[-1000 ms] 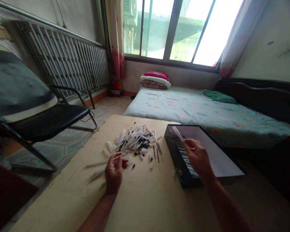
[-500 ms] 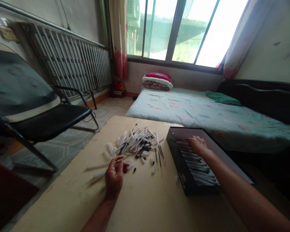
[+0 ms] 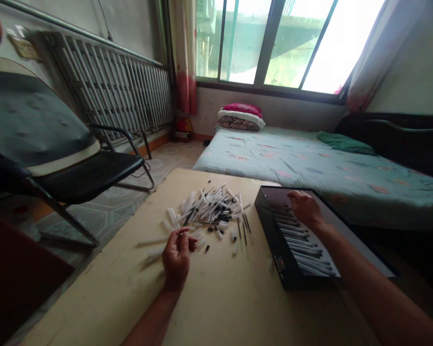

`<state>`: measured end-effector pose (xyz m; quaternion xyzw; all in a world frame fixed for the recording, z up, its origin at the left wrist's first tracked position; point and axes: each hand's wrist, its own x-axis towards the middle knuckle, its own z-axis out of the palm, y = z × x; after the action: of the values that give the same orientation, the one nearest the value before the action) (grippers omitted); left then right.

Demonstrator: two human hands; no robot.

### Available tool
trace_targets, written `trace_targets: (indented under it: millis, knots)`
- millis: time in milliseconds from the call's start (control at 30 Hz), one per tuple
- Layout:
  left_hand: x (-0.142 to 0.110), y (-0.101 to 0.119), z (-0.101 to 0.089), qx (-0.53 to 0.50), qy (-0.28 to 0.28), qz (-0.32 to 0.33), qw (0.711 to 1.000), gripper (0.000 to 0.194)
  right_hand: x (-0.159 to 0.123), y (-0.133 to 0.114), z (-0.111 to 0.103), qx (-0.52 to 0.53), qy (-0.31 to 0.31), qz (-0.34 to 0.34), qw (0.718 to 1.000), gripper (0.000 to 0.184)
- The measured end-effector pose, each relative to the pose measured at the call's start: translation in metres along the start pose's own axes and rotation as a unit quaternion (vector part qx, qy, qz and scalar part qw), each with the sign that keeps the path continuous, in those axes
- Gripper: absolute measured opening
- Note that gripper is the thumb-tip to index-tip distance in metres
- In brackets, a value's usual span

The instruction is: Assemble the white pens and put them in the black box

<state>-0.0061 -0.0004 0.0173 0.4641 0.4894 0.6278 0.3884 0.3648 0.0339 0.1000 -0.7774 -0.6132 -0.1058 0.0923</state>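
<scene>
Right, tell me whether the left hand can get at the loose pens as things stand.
Looks like yes: the left hand sits at the near edge of the loose pens on the tabletop, close enough to touch the nearest ones, and nothing seems to stand between them.

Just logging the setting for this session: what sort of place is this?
Probably a bedroom in a home rather than a workshop: there is a low bed with a floral sheet, stacked pillows under the window, and a long metal radiator along the wall.
</scene>
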Motion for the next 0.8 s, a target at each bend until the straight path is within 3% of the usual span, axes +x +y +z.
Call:
trace_targets:
  millis: [100, 167, 233, 333, 500, 667, 800]
  knots:
    - [-0.003, 0.005, -0.001, -0.004, 0.024, 0.022, 0.999, 0.023, -0.03, -0.036, -0.027, 0.125, 0.125, -0.046, 0.983, 0.024]
    - [-0.003, 0.009, -0.002, -0.007, 0.041, 0.033, 0.999, 0.022, -0.061, -0.069, -0.036, 0.216, 0.151, -0.084, 0.961, 0.021]
    - [-0.001, 0.011, -0.005, -0.005, 0.055, 0.045, 0.997, 0.021, -0.094, -0.104, -0.032, 0.288, 0.118, -0.123, 0.943, 0.018]
    - [0.004, 0.014, -0.012, 0.003, 0.076, 0.063, 0.995, 0.02, -0.131, -0.151, -0.003, 0.361, 0.017, -0.153, 0.92, 0.016]
    - [0.011, 0.015, -0.021, 0.013, 0.099, 0.066, 0.993, 0.021, -0.154, -0.216, 0.043, 0.383, -0.024, -0.171, 0.907, 0.022]
    - [0.014, 0.015, -0.023, 0.025, 0.103, 0.062, 0.992, 0.021, -0.159, -0.262, 0.043, 0.346, -0.018, -0.293, 0.891, 0.025]
    - [0.013, 0.012, -0.022, 0.026, 0.109, 0.05, 0.992, 0.021, -0.161, -0.269, 0.042, 0.289, -0.036, -0.347, 0.891, 0.016]
